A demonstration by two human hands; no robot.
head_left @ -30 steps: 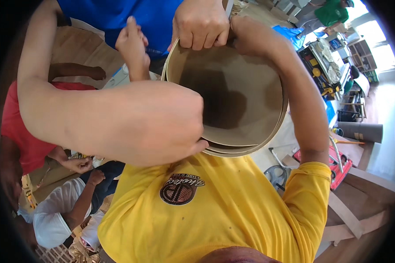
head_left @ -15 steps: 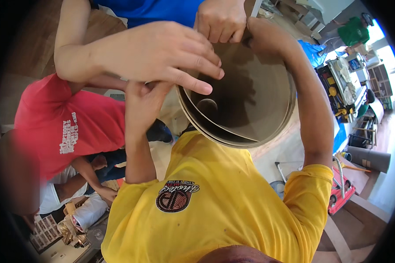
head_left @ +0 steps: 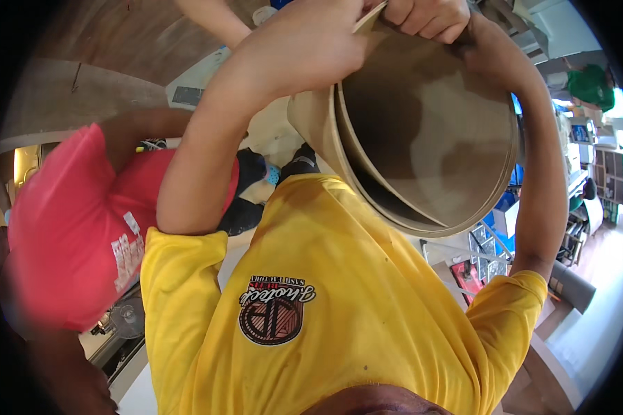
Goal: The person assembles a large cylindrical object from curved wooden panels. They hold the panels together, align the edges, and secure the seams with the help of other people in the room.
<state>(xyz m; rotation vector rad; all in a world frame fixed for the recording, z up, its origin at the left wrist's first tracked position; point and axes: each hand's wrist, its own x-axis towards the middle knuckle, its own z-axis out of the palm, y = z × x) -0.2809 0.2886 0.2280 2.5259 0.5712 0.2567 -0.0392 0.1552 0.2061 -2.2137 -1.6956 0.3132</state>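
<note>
A wide tube of thin tan board point(head_left: 467, 131), coiled so that its layers overlap, stands in front of my chest with its open end facing up. My left hand point(head_left: 315, 48) is closed on the board's edge at the far left of the rim, its fingertips partly hidden. My right hand point(head_left: 493, 52) grips the far right of the rim, fingers bent into the tube. Between my hands, another person's hand point(head_left: 429, 17) holds the far edge. Inside the coil, a loose inner layer point(head_left: 387, 173) leaves a narrow dark gap against the outer wall.
To the left stands a person in a red shirt point(head_left: 111, 207). Another person's forearm point(head_left: 214, 19) reaches in at the upper left. A grey cylinder point(head_left: 571, 289) lies at the right, near a red object point(head_left: 467, 277). A person in green point(head_left: 592, 86) is farther off.
My left hand has moved up from the tube's left side to the far rim. The other person's spread hand has left the opening. The tube has shifted rightward in view.
</note>
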